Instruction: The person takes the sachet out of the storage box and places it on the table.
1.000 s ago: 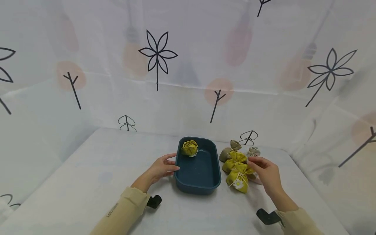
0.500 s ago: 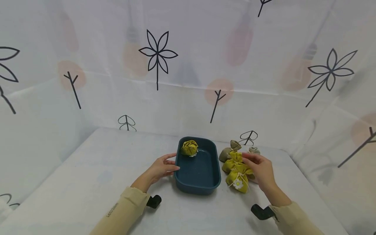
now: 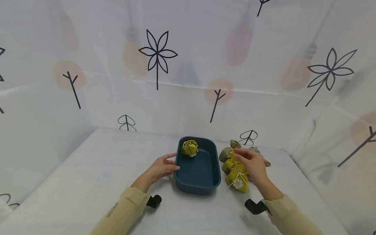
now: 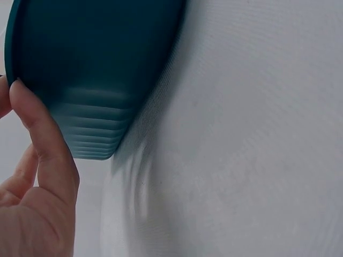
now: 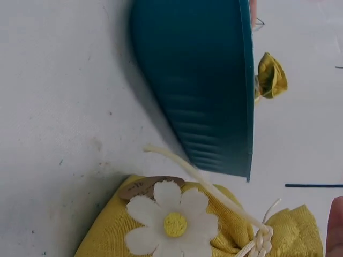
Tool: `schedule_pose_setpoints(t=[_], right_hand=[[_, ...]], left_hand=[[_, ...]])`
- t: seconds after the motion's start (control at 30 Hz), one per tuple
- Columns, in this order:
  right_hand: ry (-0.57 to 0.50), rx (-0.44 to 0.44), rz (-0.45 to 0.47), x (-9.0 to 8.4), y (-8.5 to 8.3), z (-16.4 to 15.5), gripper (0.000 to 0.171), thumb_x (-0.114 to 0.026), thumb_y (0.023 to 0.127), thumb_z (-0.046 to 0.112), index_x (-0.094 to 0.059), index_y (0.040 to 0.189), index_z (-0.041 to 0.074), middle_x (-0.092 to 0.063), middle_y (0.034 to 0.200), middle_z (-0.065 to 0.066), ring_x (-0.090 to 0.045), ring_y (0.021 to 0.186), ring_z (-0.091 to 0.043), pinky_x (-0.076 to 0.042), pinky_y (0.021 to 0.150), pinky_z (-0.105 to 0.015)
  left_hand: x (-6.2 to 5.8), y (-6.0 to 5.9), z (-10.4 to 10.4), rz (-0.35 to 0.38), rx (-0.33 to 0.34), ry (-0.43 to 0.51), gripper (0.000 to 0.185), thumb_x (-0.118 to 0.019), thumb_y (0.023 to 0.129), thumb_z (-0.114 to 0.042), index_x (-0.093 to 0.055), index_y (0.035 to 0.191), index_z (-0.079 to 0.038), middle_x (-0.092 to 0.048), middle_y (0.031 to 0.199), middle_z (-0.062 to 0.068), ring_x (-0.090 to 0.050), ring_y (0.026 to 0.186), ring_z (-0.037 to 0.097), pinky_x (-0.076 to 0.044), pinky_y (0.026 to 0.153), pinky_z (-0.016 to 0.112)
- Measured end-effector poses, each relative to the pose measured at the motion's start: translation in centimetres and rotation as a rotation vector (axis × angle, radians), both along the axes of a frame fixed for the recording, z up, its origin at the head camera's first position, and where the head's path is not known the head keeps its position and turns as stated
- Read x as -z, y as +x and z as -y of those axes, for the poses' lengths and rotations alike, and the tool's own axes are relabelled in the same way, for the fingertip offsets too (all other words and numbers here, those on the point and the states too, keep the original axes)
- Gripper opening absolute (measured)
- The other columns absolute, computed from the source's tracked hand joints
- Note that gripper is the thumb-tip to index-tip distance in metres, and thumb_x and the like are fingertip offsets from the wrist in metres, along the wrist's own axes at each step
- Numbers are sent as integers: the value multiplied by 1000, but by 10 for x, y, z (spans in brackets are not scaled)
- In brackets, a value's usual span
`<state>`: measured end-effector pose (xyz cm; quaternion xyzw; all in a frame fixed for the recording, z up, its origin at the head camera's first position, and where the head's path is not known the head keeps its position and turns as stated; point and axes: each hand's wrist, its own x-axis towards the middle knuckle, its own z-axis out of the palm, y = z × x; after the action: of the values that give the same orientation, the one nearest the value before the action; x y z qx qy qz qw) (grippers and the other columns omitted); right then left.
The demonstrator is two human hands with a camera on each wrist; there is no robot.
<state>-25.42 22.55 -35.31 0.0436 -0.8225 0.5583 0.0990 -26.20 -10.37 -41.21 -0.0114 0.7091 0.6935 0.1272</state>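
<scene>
A yellow drawstring pouch (image 3: pixel 189 148) stands at the far left inside the dark teal bin (image 3: pixel 199 188). My left hand (image 3: pixel 161 168) rests against the bin's left side, fingertips at the rim; the left wrist view shows a fingertip (image 4: pixel 24 93) there. Above the pouches on the right is my right hand (image 3: pixel 255 164), its fingertips close to the top of the rear yellow pouch (image 3: pixel 230 164) and partly covering it. The front yellow pouch (image 3: pixel 234 179) has a white flower (image 5: pixel 174 225) and cord. In the right wrist view only a bit of a finger (image 5: pixel 335 230) shows.
Behind the yellow pouches sits a tan pouch (image 3: pixel 225 154). A whitish pouch (image 3: pixel 254 149) and a pinkish tip of fabric (image 3: pixel 267 163) show past my right hand. A patterned cloth backdrop (image 3: pixel 182 104) rises behind the white table (image 3: pixel 117 153).
My right hand has moved left across the pouches, from the front right of the group to the rear yellow pouch. The left hand, the bin and the pouch in it stay put.
</scene>
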Motion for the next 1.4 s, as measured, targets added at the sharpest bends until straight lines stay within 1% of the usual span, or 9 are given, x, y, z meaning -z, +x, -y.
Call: schedule_pose_setpoints(t=[0.07, 0.17, 0.33, 0.57, 0.77, 0.83, 1.1, 1.23, 1.4], right_hand=[[4, -12, -4, -1, 0, 2, 35, -66, 88, 21, -62, 112, -4, -63, 108, -12, -59, 88, -10, -50, 77, -19], [1, -33, -11, 0, -1, 5, 34, -66, 88, 22, -63, 112, -3, -63, 109, -13, -59, 90, -11, -50, 77, -22], [-31, -54, -4, 2, -5, 10, 33, -65, 89, 17, -61, 113, -6, -61, 112, -16, -59, 89, -6, -49, 76, -18], [-9, -62, 7, 1, -10, 17, 35, -65, 89, 19, -61, 115, -2, -60, 115, -17, -58, 91, -8, -47, 78, -16], [-13, -79, -12, 3, -17, 21, 34, -66, 88, 18, -62, 114, -4, -62, 112, -16, -60, 93, -11, -50, 82, -26], [-3, -79, -19, 3, -19, 24, 33, -66, 88, 19, -63, 113, -3, -63, 110, -15, -60, 92, -10, -50, 82, -27], [41, -84, -32, 0, -27, 38, 32, -66, 88, 22, -65, 112, 1, -64, 108, -12, -59, 92, -13, -48, 77, -18], [38, -77, -51, -2, -29, 48, 30, -67, 87, 19, -66, 110, 0, -65, 108, -13, -59, 92, -14, -48, 76, -18], [8, -101, -65, -1, -34, 55, 28, -67, 87, 16, -66, 109, -2, -65, 106, -14, -60, 92, -15, -49, 79, -24]], left_hand=[[1, 0, 1, -3, 10, 7, 69, -75, 79, -8, -42, 140, -12, -52, 118, 16, -59, 86, 19, -52, 77, 33], [1, 0, 1, -5, 24, 19, 69, -74, 80, -7, -41, 140, -12, -51, 121, 17, -59, 87, 18, -51, 77, 33], [1, 0, 1, -3, 28, 18, 69, -73, 80, -7, -41, 140, -12, -50, 122, 19, -59, 87, 18, -51, 77, 33], [-1, 1, 0, 0, 19, 9, 69, -73, 80, -7, -40, 141, -12, -50, 123, 19, -59, 87, 19, -52, 77, 33], [-1, 1, 0, 2, 13, 6, 70, -74, 80, -8, -40, 141, -12, -51, 122, 18, -59, 87, 18, -52, 77, 34], [0, 1, 0, 0, 14, 8, 70, -73, 80, -7, -40, 141, -12, -50, 122, 18, -59, 87, 18, -52, 77, 34], [2, 0, 0, -5, 15, 15, 70, -74, 79, -7, -42, 140, -12, -51, 122, 18, -60, 86, 18, -52, 77, 34], [3, 0, 1, -4, 10, 15, 69, -74, 79, -7, -42, 140, -12, -51, 121, 18, -60, 86, 18, -52, 76, 33], [2, 1, 0, -6, 11, 7, 67, -73, 81, -7, -42, 140, -12, -51, 122, 18, -60, 86, 18, -52, 76, 33]])
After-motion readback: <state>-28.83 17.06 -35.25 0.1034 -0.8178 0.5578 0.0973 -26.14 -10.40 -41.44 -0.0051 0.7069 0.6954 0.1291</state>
